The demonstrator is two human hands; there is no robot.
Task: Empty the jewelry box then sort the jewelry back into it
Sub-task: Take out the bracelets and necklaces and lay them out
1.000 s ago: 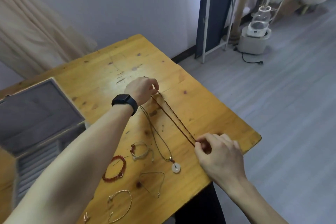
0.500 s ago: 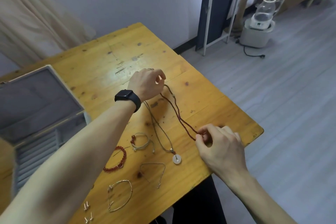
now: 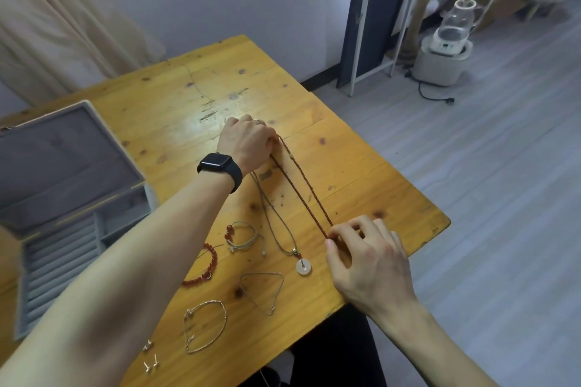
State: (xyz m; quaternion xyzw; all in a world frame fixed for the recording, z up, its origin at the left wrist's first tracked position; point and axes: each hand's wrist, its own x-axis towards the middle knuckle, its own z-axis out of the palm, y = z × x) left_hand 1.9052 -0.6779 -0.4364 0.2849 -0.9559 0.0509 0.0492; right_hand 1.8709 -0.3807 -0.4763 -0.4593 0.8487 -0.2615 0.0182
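A long dark red beaded necklace (image 3: 306, 188) lies stretched across the wooden table (image 3: 195, 94). My left hand (image 3: 248, 143), with a black watch on the wrist, pinches its far end. My right hand (image 3: 366, 256) pinches its near end by the table's right edge. Beside it lies a grey cord necklace (image 3: 276, 229) with a white ring pendant (image 3: 303, 266). A red bead bracelet (image 3: 207, 264), a grey cord bracelet (image 3: 243, 237), two thin chain bracelets (image 3: 204, 327) and small earrings (image 3: 151, 358) lie nearer me. The open grey jewelry box (image 3: 63, 229) stands at the left.
The table's right edge and near corner (image 3: 440, 223) are close to my right hand. Beyond lies grey floor with a white appliance (image 3: 443, 53) and its cord. A curtain (image 3: 63, 19) hangs behind the table.
Both hands have pulled the red necklace straighter and laid it lower on the table. My left hand has dropped onto the tabletop; the view has shifted slightly.
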